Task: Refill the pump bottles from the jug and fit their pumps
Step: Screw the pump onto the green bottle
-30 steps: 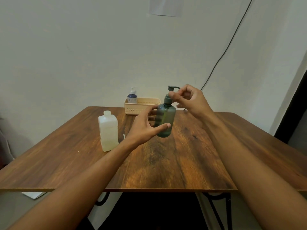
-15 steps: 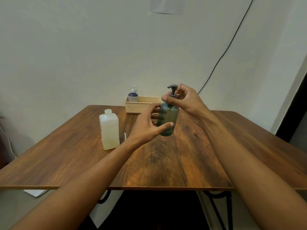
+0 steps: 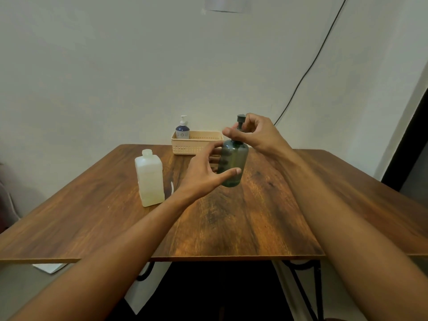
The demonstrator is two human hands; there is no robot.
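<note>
Pump going onto the green bottle: seating and tightening

Right hand [image 3: 257, 135]: thumb and fingertips pinched round the collar of the pump [image 3: 240, 119], just where it meets the neck. The pump's stem and head stick up above the pinch.

Left hand [image 3: 203, 172]: directly below, wrapped round the body of the green bottle [image 3: 234, 158], thumb across the near side, fingers showing through the tinted wall from behind. Bottle upright. Its base looks clear of the table [image 3: 254, 216], though I cannot be sure. Fill level not readable through the dark plastic.

Step in hand, as I judge it: fitting this bottle's pump, most likely screwing the collar down. Whether the thread has caught cannot be told from here.

Next move calls for: the left hand holding the body steady against the twist while the right turns the collar square to the neck. A tilted collar could cross-thread. Then the bottle can be set down.

Outward from the grip:
- Jug [image 3: 150, 179], left of the left hand and a little nearer, standing on the table with no cap on, pale liquid inside
- Basket [image 3: 196, 144], beyond the hands by the wall
- Blue bottle [image 3: 182, 130], white pump already on, at the basket's left end. Inside it or behind it, I cannot tell
</note>
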